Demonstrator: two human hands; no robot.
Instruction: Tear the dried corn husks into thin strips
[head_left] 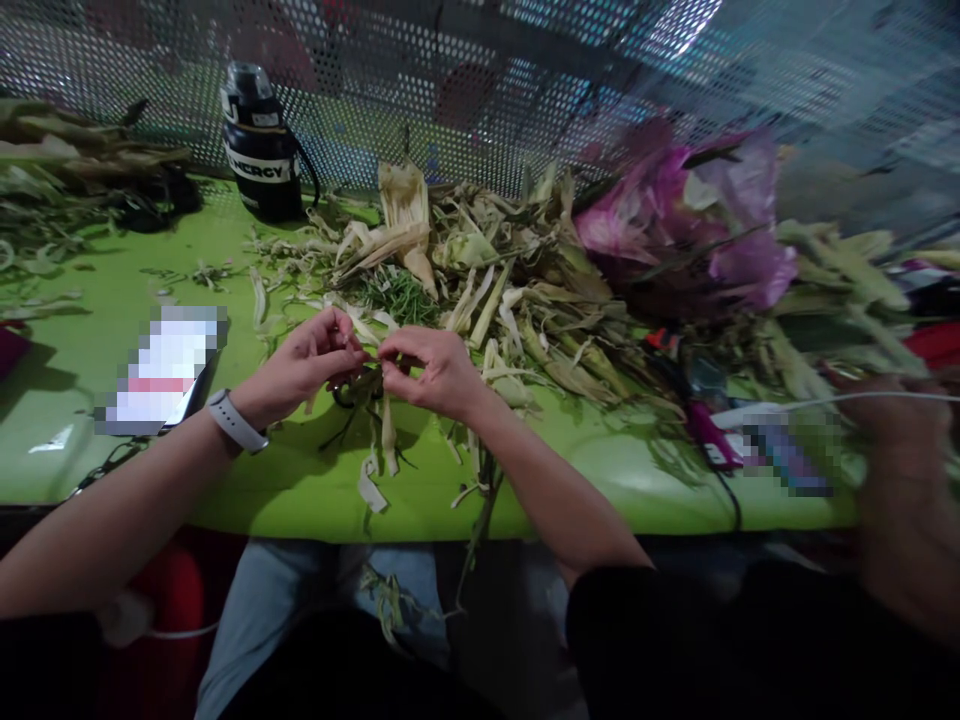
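The pale stalk [388,428] is pinched at its upper end between both hands, low over the middle of the green worktop [90,330], and its loose husk strips hang down toward the near edge. The left hand [304,365] has its fingertips closed tight on the piece from the left. The right hand [435,375] meets it from the right, its grip also clamped on the same piece, so the two sets of fingertips almost touch. A light wristband [234,422] sits on the left wrist.

Torn scraps [371,492] lie just under the hands, some at the very rim of the worktop. Beyond the hands, a heap of husks and leaves [480,290] spreads across the far half, with a purple bag [675,230] on its right. A black bottle [262,150] stands far left against the perforated screen [450,90], and a phone [161,370] lies left of the left hand.

At the right, blurred, another person's hand [900,440] is near a white cable [825,403].

With both grips so close together, the thin stalk seems likely to snap or shred unevenly if pulled at an angle. The scraps at the rim could slide to the floor if a forearm brushes them.
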